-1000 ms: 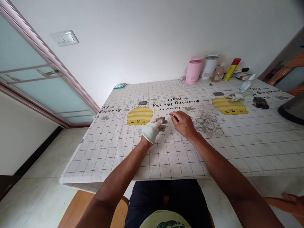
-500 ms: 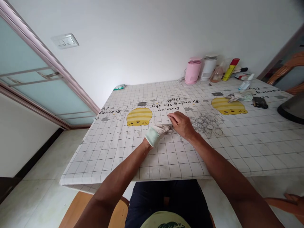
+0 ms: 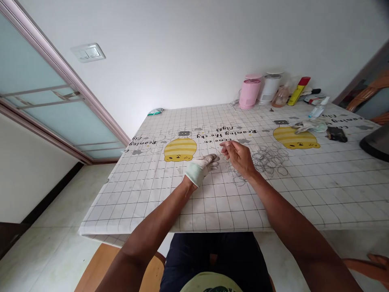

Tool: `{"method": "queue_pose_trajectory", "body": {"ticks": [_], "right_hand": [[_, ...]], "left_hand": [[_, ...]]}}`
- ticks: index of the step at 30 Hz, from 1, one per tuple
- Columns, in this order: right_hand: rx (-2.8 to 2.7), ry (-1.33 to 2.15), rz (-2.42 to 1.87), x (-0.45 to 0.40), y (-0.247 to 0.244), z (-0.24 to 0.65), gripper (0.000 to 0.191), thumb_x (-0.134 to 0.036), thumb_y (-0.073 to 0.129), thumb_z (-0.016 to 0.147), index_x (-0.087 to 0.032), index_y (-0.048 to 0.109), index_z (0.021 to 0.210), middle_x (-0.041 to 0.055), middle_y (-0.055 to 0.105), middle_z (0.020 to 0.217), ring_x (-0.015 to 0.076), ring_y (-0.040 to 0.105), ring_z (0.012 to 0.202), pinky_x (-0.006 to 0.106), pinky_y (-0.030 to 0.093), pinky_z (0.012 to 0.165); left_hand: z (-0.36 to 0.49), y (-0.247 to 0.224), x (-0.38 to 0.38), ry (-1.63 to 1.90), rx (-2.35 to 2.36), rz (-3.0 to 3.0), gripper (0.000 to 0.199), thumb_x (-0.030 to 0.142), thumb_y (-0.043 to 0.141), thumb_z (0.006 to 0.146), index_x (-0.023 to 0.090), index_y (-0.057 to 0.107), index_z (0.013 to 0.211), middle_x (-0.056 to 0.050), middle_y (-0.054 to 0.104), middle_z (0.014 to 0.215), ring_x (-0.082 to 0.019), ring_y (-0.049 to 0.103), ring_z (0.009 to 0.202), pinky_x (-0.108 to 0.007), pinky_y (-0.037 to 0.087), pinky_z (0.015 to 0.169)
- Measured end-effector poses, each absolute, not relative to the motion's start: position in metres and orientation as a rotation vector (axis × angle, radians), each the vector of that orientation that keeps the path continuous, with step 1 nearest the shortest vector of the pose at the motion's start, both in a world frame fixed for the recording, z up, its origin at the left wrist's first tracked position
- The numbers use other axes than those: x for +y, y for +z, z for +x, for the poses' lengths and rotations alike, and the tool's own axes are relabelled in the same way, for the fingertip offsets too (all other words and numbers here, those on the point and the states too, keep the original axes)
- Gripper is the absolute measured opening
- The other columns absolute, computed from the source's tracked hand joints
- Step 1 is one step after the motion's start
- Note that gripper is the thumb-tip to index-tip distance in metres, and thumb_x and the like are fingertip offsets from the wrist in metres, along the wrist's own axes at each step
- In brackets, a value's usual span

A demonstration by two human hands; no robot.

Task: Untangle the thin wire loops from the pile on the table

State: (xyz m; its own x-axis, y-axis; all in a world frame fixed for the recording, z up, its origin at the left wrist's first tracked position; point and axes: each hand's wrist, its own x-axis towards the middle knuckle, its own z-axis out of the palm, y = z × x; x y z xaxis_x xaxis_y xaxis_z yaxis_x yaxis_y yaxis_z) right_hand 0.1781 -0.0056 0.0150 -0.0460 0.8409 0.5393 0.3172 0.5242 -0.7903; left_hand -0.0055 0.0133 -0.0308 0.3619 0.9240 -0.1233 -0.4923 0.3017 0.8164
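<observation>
My left hand, in a white and pale green glove, rests on the checked tablecloth with its fingers slightly apart and nothing visible in them. Bare, my right hand is just to its right, thumb and fingers drawn together; anything between them is too small to make out. A loose tangle of thin dark wire or thread lies to the right of my right hand, with some loops reaching below its wrist.
Along the wall stand a pink device, a white device, a pinkish bottle and a yellow can with a red cap. Another glove and a black object lie at the right. A green packet is at the back left.
My hands, touching or nearly so before, are now apart. The gloved left fingers have spread from a closed pose, and my right hand has shifted slightly right. The view has shifted a little.
</observation>
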Motion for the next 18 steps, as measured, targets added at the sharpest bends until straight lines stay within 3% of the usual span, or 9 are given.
{"method": "queue_pose_trajectory", "body": {"ticks": [4,7,11,18], "right_hand": [[-1.586,0.744,-1.005,-0.008,0.020,0.177,0.051,-0.066,0.049,0.103,-0.021,0.074,0.105,0.0078,0.072,0.088,0.0210,0.069,0.080,0.031,0.057,0.065],[-1.705,0.717,-0.966,-0.013,0.025,0.176,0.043,-0.060,0.054,0.103,-0.022,0.074,0.104,0.0079,0.074,0.095,0.0219,0.070,0.088,0.033,0.058,0.072],[-1.835,0.591,-0.938,-0.016,0.028,0.175,0.031,-0.051,0.063,0.100,-0.024,0.075,0.106,0.0073,0.076,0.104,0.0223,0.070,0.091,0.032,0.056,0.070],[-1.678,0.755,-0.907,-0.006,0.016,0.175,0.027,-0.045,0.066,0.098,-0.022,0.076,0.090,0.0037,0.072,0.079,0.0193,0.068,0.073,0.034,0.058,0.069]], "left_hand": [[-0.008,-0.031,0.016,1.037,0.652,0.772,0.047,0.041,0.095,0.067,0.011,0.074,0.097,-0.015,0.074,0.100,-0.017,0.067,0.080,-0.031,0.050,0.076],[-0.010,-0.034,0.017,1.045,0.634,0.762,0.044,0.040,0.094,0.069,0.012,0.074,0.096,-0.013,0.074,0.096,-0.016,0.066,0.078,-0.031,0.051,0.075],[-0.011,-0.034,0.016,1.051,0.677,0.726,0.038,0.036,0.092,0.071,0.013,0.075,0.095,-0.013,0.074,0.095,-0.017,0.067,0.078,-0.032,0.052,0.075],[-0.013,-0.018,0.005,0.977,0.723,0.845,0.052,0.040,0.095,0.068,0.009,0.074,0.105,-0.016,0.074,0.101,-0.017,0.066,0.077,-0.033,0.050,0.075]]}}
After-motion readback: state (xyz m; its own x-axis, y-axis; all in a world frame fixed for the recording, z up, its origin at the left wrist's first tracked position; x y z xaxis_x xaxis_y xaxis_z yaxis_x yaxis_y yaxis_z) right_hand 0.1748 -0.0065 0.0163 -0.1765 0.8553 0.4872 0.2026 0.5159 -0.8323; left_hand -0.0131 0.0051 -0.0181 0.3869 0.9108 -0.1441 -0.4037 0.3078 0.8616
